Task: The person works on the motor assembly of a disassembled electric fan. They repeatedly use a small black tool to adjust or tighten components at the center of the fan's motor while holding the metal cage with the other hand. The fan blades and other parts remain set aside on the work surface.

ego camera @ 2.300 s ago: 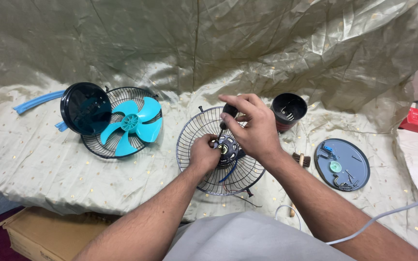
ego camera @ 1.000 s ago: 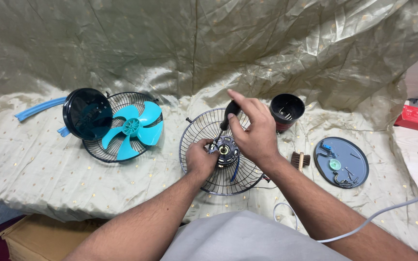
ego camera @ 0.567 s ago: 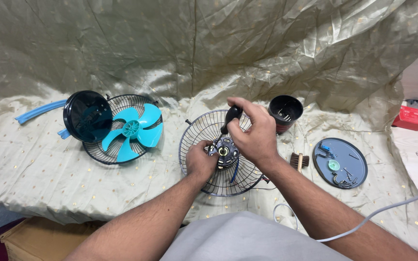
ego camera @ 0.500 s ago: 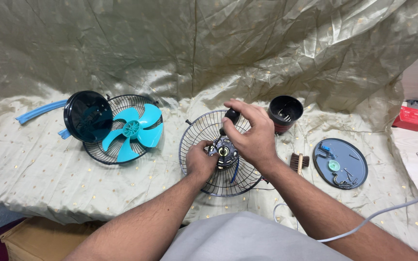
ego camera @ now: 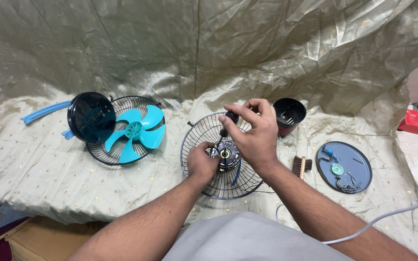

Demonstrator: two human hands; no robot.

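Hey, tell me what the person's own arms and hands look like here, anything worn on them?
Both forearms are bare to the frame edge: no sleeves, gloves or watch show. The left hand and right hand carry no visible rings or markings. A grey garment covers the torso below. No cables attach to either arm.

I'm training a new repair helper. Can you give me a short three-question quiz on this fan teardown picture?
1. True or false: the left hand grips the motor on the wire guard.
2. What does the right hand hold: A a screwdriver, B a brush, C a blade?
3. What colour is the fan blade on the other guard?

Key: 1 true; 2 A; 3 light blue.
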